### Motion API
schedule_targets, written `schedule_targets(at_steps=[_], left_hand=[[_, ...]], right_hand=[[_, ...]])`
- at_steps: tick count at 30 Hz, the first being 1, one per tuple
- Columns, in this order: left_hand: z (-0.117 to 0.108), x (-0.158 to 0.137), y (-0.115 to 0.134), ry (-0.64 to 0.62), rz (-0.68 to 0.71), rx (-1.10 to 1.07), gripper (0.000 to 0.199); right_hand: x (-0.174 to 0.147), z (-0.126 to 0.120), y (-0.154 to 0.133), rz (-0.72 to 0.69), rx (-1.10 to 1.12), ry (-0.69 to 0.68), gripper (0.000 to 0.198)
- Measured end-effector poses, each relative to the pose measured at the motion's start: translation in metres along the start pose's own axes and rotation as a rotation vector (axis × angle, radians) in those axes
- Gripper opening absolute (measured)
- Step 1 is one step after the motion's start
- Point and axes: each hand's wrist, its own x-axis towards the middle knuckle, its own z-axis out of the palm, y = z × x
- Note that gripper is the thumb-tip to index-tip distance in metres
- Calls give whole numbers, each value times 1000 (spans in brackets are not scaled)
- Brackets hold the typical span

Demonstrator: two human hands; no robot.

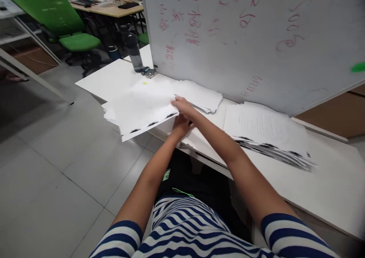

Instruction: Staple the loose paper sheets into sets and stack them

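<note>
Over the near edge of the white bench [336, 170], the right hand [183, 106] pinches rectangular white paper [145, 109], presumably steadying it; the left hand [180, 126], half-hidden, has an indiscernible grip.

The bare left arm [151, 174] and right arm [236, 157] extend forward, converging ahead of the torso [188, 227]. The right hand [183, 105] lies farther forward, its fingers [176, 99] drawn in toward the thumb. The left hand [181, 126] sits just below, near the right wrist [193, 113], fingers partly hidden.
</note>
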Motion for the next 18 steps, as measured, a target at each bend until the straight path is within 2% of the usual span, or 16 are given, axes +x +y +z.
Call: schedule_targets(at_steps=[4, 6, 10, 15, 18], left_hand=[[1, -1, 0, 39, 84, 98, 45], [3, -2, -2, 43, 101, 104, 46], [6, -3, -5, 51, 135, 70, 46], [8, 0, -5, 13, 105, 46, 41], [7, 2, -5, -28, 124, 39, 41]], right_hand=[[62, -14, -20, -61, -598, 8, 14], [86, -17, -29, -106, -744, 24, 14], [113, -4, -43, -169, -910, 56, 22], [130, 31, -51, -276, -956, 20, 33], [143, 51, -51, -367, -970, 116, 39]])
